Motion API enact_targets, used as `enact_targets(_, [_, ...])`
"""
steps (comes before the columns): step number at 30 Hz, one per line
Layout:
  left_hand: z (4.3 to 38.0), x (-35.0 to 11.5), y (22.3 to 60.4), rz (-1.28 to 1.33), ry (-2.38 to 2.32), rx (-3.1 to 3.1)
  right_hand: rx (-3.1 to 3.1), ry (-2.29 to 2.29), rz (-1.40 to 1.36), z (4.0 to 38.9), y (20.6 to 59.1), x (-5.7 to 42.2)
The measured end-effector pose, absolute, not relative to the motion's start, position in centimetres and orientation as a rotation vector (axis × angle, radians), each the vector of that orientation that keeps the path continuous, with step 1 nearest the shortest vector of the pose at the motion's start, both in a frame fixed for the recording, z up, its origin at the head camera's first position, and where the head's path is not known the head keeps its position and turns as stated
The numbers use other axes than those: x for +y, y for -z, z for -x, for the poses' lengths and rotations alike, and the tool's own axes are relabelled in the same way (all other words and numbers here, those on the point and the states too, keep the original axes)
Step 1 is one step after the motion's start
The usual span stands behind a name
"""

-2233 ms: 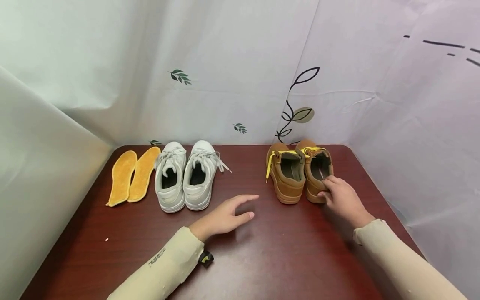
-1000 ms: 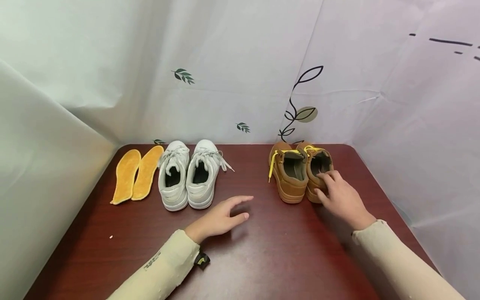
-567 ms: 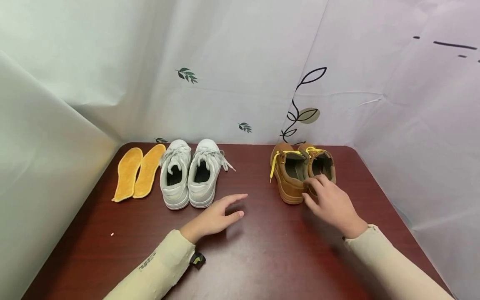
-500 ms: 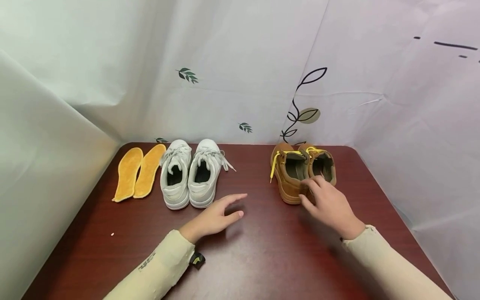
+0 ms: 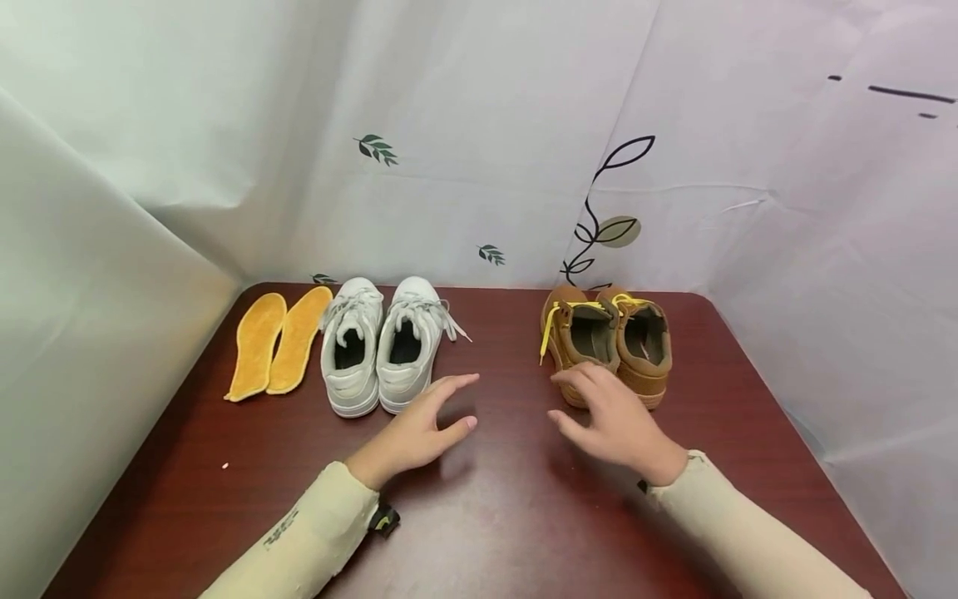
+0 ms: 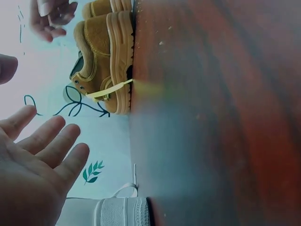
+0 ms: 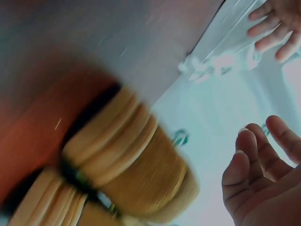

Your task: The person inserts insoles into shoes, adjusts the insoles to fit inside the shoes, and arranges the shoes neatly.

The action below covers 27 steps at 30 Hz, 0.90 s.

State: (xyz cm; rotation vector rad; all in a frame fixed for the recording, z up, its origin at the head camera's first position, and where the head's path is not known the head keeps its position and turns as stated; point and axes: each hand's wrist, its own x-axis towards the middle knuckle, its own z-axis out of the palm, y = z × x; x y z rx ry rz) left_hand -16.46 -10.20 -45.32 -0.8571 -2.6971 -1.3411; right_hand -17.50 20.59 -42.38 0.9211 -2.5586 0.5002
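Note:
My right hand [image 5: 617,428] hovers in front of the left brown shoe [image 5: 580,341], its fingers loosely bent around nothing. That hand hides part of the shoe's heel. Beside it stands the other brown shoe [image 5: 644,353]; both have yellow laces and face the back wall. My left hand [image 5: 415,433] is held above the table, thumb and fingers apart, just in front of the right white sneaker [image 5: 404,378]. In the left wrist view the left palm [image 6: 33,174] is bare. The left white sneaker [image 5: 349,387] stands close to its mate.
Two fuzzy yellow insoles [image 5: 258,341] lie side by side at the table's left, next to the sneakers. The dark red table [image 5: 479,516] has a small white speck [image 5: 224,466] at front left. White curtain [image 5: 449,183] closes off the back and sides.
My right hand has left the heel of the right brown shoe and moved left. My left hand has drifted slightly left. The shoes and insoles have stayed put on the table.

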Motion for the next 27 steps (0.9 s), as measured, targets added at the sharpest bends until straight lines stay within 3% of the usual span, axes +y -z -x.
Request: enact_targets(27, [14.2, -14.0, 43.7, 0.779, 1.278, -2.529, -2.552, -0.618, -1.088, 16.7, 42.5, 13.3])
